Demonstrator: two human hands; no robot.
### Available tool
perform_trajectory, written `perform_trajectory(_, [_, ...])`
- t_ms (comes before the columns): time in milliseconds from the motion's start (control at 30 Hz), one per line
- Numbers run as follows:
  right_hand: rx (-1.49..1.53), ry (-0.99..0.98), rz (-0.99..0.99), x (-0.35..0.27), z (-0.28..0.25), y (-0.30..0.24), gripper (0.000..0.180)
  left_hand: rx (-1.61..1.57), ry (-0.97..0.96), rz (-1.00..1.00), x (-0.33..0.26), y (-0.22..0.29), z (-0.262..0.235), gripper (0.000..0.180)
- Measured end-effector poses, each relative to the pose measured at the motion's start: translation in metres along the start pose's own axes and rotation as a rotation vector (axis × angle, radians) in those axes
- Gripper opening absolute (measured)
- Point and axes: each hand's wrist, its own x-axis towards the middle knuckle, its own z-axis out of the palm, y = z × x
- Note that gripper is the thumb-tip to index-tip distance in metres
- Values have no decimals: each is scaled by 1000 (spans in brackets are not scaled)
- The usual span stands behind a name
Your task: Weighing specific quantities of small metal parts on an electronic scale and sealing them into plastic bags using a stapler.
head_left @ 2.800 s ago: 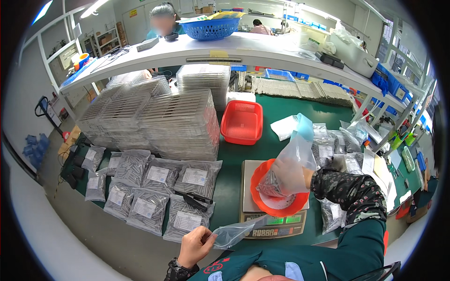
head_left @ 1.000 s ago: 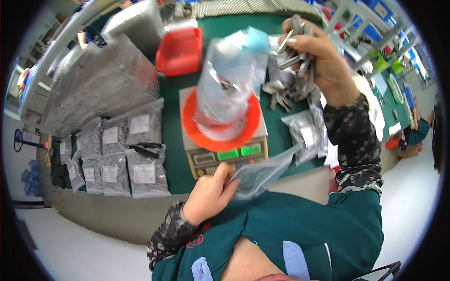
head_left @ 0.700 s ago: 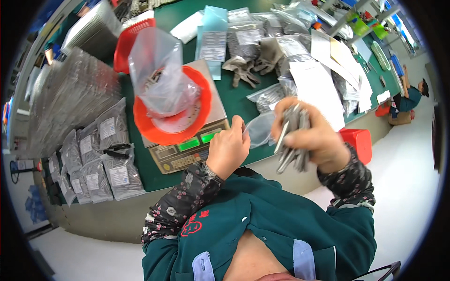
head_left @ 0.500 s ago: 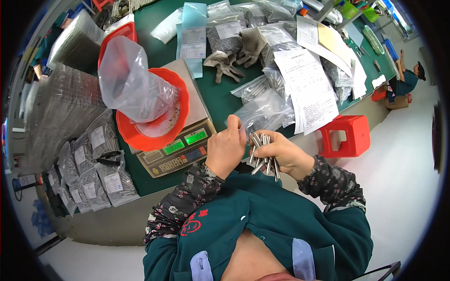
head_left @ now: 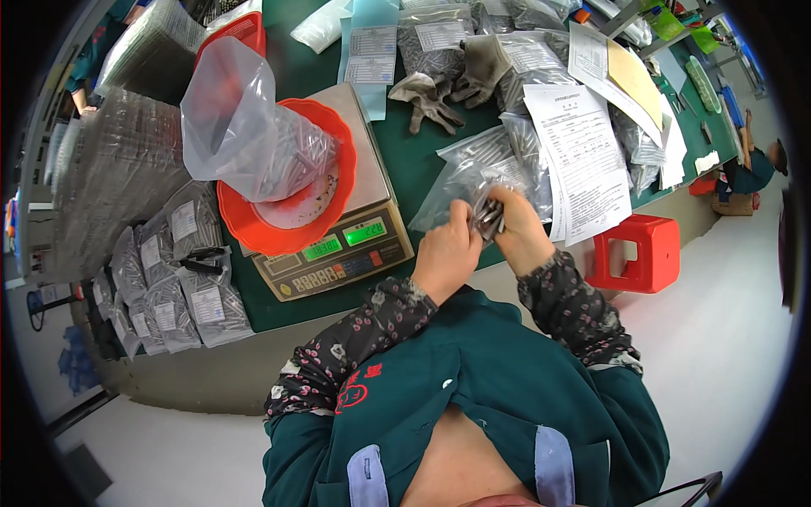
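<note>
My right hand (head_left: 521,235) is closed around a bunch of short steel pins (head_left: 488,221), at the mouth of a clear plastic bag (head_left: 432,203). Beside it, my left hand (head_left: 448,256) pinches the bag's near edge; its fingertips are partly hidden. Whether some pins are inside the bag cannot be made out. To the left, a digital scale (head_left: 334,272) with lit green displays carries a red-orange scalloped basin (head_left: 232,221). An open clear bag (head_left: 221,127) full of similar metal pins leans in the basin.
Filled, labelled bags (head_left: 218,306) stand at the left table edge, beside stacked clear plastic packs (head_left: 127,182). Grey work gloves (head_left: 429,101) lie beyond my hands. Printed sheets (head_left: 579,156) cover more bags at right. A red stool (head_left: 646,253) stands off the table's right edge; a person (head_left: 752,173) is farther away.
Both hands have moved forward over the table, and the pins in my right hand have come to the bag's mouth. The view has shifted slightly.
</note>
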Motion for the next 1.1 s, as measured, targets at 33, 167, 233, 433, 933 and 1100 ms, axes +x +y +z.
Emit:
perform_trajectory(33, [-3,-1,1,12,3,4,4,-75,62,-31,7,-2,2,18])
perform_trajectory(167, [219,-11,64,35,24,-1,1,-109,166,-64,31,-3,-6,15])
perform_trajectory(233, [314,-54,25,51,24,0,6,-106,144,-80,42,-10,-11,17])
perform_trajectory(433, [5,-14,-57,19,73,-39,16,-349,244,-109,64,-12,-45,11])
perform_trajectory(933, [-347,-247,-252,27,50,-50,18,-361,251,-45,40,4,-16,43])
perform_trajectory(1100, [-729,-450,-300,16,42,-60,45,-475,-179,39,-27,10,-26,47])
